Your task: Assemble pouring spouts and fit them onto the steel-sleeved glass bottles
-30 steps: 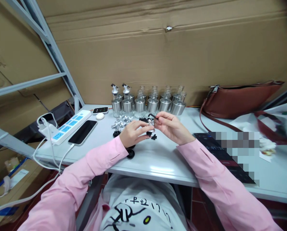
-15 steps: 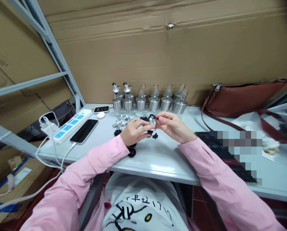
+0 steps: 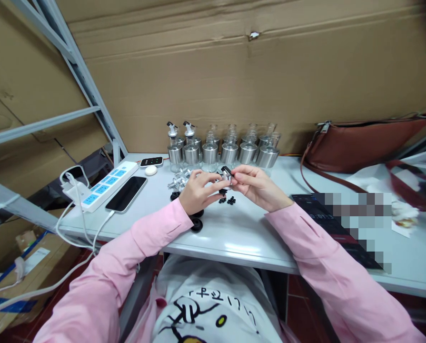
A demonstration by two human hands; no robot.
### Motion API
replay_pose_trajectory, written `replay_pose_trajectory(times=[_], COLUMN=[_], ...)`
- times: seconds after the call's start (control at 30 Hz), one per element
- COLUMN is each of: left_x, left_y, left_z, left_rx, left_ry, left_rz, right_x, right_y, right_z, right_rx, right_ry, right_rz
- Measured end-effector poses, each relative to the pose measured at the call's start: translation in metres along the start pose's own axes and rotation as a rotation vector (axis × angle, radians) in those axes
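Between my two hands is a small silver pourer spout (image 3: 226, 177) with a black flip lid (image 3: 227, 170) at its top. My left hand (image 3: 200, 191) pinches the spout from the left. The fingertips of my right hand (image 3: 257, 186) close on the lid side. Silver spout parts (image 3: 180, 179) lie in a pile left of my left hand, partly hidden by it. Round black stoppers (image 3: 196, 225) lie below that hand. Several small black pieces (image 3: 231, 201) rest on the table under my fingers.
Glass bottles with steel sleeves (image 3: 229, 152) stand in rows at the back; two front ones carry pourers (image 3: 189, 128). A power strip (image 3: 109, 186) and phone (image 3: 126, 194) lie at left. At right are a brown bag (image 3: 370, 145) and a dark tablet-like screen (image 3: 323, 216).
The black lid now sits closer over the silver spout, more upright than before. My hands stay nearly in place, with fingers slightly shifted.
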State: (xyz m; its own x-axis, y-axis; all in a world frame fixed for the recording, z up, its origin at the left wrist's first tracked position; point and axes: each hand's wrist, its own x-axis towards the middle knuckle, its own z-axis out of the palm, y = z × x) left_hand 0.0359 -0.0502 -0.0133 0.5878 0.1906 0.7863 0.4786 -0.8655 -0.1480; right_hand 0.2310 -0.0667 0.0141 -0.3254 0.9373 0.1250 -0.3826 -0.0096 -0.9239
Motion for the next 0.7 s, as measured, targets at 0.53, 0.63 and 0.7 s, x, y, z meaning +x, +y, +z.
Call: replay_pose_trajectory(times=[0.53,0.63,0.7], left_x=[-0.0005,-0.0004,0.0001], left_y=[-0.0019,-0.0025,-0.0025], left_z=[0.0046,0.0046,0.0038], left_rx=[-0.1,-0.109,-0.107], left_ry=[-0.015,-0.013,-0.007], left_rz=[0.017,0.018,0.024], right_x=[0.0031,0.003,0.0024], right_y=[0.0031,0.0032,0.0024], right_z=[-0.0019,-0.0017,-0.0008], right_rx=[0.09,0.092,0.091], right_ry=[-0.029,-0.048,-0.065], right_rz=[0.079,0.073,0.072])
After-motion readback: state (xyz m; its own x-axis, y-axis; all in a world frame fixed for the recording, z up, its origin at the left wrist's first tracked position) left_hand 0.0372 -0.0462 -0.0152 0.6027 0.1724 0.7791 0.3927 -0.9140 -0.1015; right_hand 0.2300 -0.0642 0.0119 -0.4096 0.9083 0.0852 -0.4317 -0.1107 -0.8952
